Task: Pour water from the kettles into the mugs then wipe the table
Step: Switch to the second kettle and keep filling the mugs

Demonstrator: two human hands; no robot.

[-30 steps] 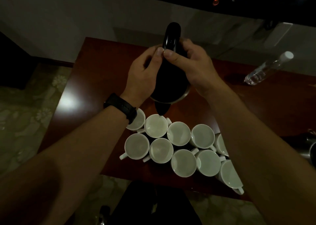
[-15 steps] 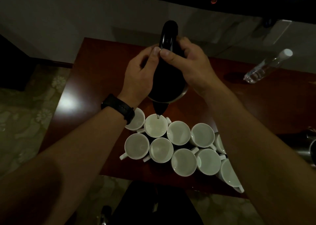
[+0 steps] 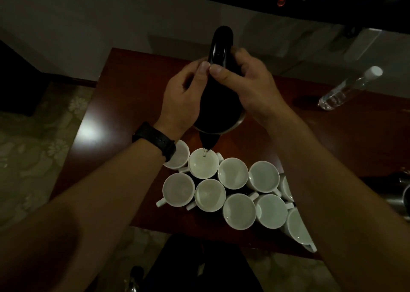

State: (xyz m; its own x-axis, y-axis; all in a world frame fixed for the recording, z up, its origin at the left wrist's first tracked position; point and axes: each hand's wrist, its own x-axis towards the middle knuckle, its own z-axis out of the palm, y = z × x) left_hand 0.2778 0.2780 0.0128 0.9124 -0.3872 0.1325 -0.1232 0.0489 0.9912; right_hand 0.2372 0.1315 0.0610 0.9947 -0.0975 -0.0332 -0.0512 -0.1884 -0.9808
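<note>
Head view is showing a person tilting a black kettle (image 3: 218,96) spout-down above a cluster of white mugs (image 3: 233,189) on a reddish-brown bench (image 3: 124,87). The left hand (image 3: 182,100) is gripping the kettle's left side, its fingers (image 3: 203,67) curling round the body, with the thumb lying against the foot of the handle. A black watch (image 3: 155,139) is sitting on that wrist. The right hand (image 3: 250,85) is gripping the kettle's right side, wrapping round behind the body, with its thumb pressing just beside the left thumb.

A thin stream of water (image 3: 204,153) is falling from the spout into the receiving mug (image 3: 203,165), which is standing directly below in the back row, second from the left. The other mugs are standing upright and touching one another in two rows toward the near edge. The rightmost ones are lying partly hidden under the right forearm. The dim light is hiding whether they hold any water.

A clear bottle (image 3: 348,89) with a white cap is sitting at the far right of the bench, well apart from the mugs. A metal vessel (image 3: 404,194) is showing only partly at the right edge.
</note>
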